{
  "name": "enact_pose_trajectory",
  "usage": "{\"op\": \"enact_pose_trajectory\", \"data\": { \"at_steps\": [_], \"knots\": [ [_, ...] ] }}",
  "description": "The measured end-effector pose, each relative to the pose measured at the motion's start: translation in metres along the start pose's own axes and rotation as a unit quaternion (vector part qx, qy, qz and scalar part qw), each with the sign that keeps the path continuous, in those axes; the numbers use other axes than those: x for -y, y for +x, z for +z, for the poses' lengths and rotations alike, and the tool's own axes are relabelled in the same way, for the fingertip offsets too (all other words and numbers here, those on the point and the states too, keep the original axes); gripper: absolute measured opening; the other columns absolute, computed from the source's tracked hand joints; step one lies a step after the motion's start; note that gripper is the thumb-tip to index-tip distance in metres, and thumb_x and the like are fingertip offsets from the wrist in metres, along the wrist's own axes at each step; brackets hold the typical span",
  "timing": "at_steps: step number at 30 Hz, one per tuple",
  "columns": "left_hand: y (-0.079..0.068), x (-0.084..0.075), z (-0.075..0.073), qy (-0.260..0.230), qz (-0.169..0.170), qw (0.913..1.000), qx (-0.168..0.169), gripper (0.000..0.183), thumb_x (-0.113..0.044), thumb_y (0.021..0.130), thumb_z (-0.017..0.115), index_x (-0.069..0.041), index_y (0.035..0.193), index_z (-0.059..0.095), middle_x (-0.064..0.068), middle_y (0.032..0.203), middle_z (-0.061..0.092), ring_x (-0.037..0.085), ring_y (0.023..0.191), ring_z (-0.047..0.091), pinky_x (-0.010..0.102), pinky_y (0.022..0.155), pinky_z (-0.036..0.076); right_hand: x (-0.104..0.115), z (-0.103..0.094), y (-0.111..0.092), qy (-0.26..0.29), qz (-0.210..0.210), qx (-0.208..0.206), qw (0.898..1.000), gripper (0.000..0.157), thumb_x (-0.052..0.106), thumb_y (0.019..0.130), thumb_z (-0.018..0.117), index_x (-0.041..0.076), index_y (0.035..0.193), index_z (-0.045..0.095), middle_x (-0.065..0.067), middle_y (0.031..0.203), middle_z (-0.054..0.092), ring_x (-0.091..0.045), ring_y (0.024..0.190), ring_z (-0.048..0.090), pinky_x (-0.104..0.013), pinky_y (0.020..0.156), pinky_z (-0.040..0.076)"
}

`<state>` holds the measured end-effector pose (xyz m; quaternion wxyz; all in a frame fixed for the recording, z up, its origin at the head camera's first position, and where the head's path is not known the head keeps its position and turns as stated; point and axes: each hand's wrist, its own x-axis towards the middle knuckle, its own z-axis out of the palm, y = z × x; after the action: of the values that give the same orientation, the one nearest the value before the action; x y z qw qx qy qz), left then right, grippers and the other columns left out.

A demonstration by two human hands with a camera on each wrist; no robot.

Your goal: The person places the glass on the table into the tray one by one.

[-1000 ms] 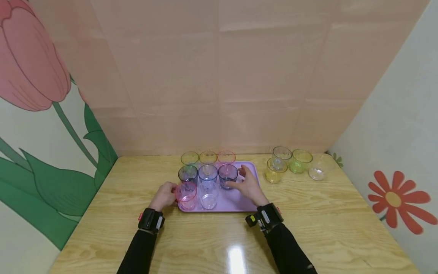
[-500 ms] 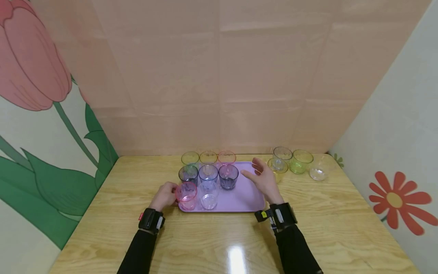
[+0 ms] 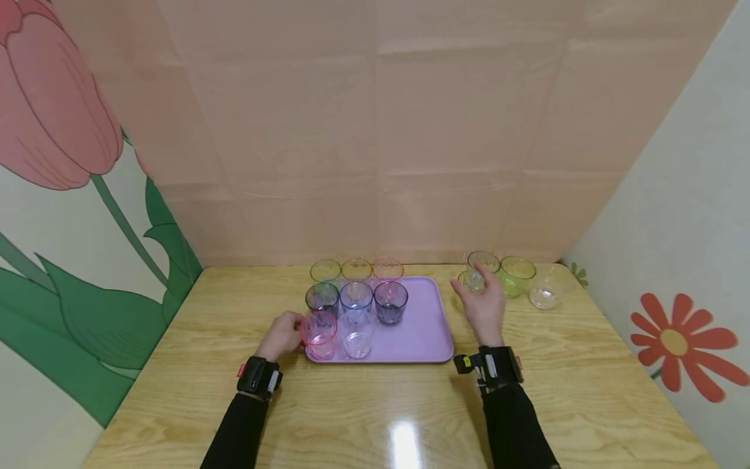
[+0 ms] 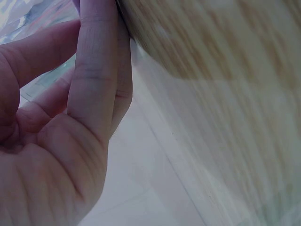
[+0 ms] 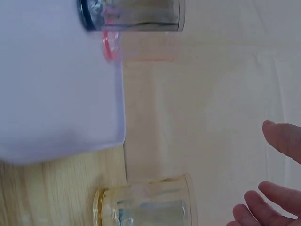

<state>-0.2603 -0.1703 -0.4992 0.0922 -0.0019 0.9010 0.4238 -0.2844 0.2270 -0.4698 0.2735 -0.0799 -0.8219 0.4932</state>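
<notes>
Left hand [image 4: 77, 127] fills the left side, palm toward camera, fingers angled up. Tips hidden or cut off at the top edge, can't confirm contact. Streaky wood-grain surface [image 4: 211, 40] upper right. Pale area [image 4: 136, 183] lower middle. Shiny blur [image 4: 23, 19] top left, unidentifiable.

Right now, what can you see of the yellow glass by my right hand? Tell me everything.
The yellow glass is a see-through tumbler with a thicker, amber base and a thin rim; the material looks like glass or clear plastic. It stands upright on the wooden table, right of the purple tray and apart from it. The right hand partly hides it in the head view, but the right wrist view shows a gap between it and the fingers.
</notes>
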Motion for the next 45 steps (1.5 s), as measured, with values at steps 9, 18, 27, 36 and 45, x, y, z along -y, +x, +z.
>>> {"op": "enact_pose_trajectory", "data": {
  "at_steps": [9,18,27,36,45],
  "knots": [
    [0.000,-0.001,0.000,0.005,-0.001,1.0000,0.001,0.022,0.011,0.082,0.057,0.003,0.098,0.068,0.010,0.083,0.062,0.018,0.071,0.060,0.028,0.059,0.055,-0.022,-0.014,0.009,-0.075,0.020,0.026,0.997,0.083,0.026,0.079,0.082,-0.004,0.144,0.040,-0.031,0.145,0.042,-0.048,0.136,0.037,-0.057,0.113,0.031],
    [0.002,0.001,0.000,-0.006,-0.007,0.9999,0.007,0.022,0.010,0.083,0.057,0.003,0.101,0.068,0.011,0.084,0.063,0.019,0.070,0.062,0.029,0.060,0.056,-0.038,-0.017,0.013,-0.117,0.048,0.092,0.988,0.093,0.025,0.080,0.080,-0.005,0.149,0.027,-0.036,0.149,0.032,-0.051,0.137,0.031,-0.059,0.114,0.027],
    [0.003,0.000,0.001,0.008,0.001,1.0000,0.004,0.019,0.007,0.084,0.059,0.002,0.099,0.070,0.009,0.081,0.064,0.018,0.068,0.062,0.029,0.060,0.055,-0.051,-0.014,0.014,-0.121,0.044,0.091,0.987,0.089,0.026,0.083,0.078,-0.008,0.148,0.027,-0.034,0.148,0.034,-0.049,0.137,0.035,-0.056,0.115,0.029],
    [0.004,0.002,0.002,0.008,0.004,1.0000,0.000,0.020,0.008,0.082,0.058,0.001,0.096,0.070,0.008,0.078,0.063,0.017,0.066,0.062,0.029,0.058,0.056,-0.054,-0.009,0.014,-0.106,0.061,0.091,0.988,0.091,0.028,0.083,0.078,-0.005,0.149,0.025,-0.033,0.148,0.036,-0.048,0.135,0.037,-0.056,0.113,0.032],
    [0.003,0.002,0.000,0.009,0.010,0.9999,-0.008,0.018,0.006,0.083,0.058,0.001,0.096,0.070,0.007,0.075,0.063,0.017,0.064,0.061,0.028,0.056,0.055,-0.056,-0.005,0.017,-0.094,0.097,0.088,0.987,0.094,0.033,0.078,0.081,-0.002,0.147,0.027,-0.035,0.141,0.043,-0.048,0.129,0.044,-0.056,0.108,0.038]
  ]
}}
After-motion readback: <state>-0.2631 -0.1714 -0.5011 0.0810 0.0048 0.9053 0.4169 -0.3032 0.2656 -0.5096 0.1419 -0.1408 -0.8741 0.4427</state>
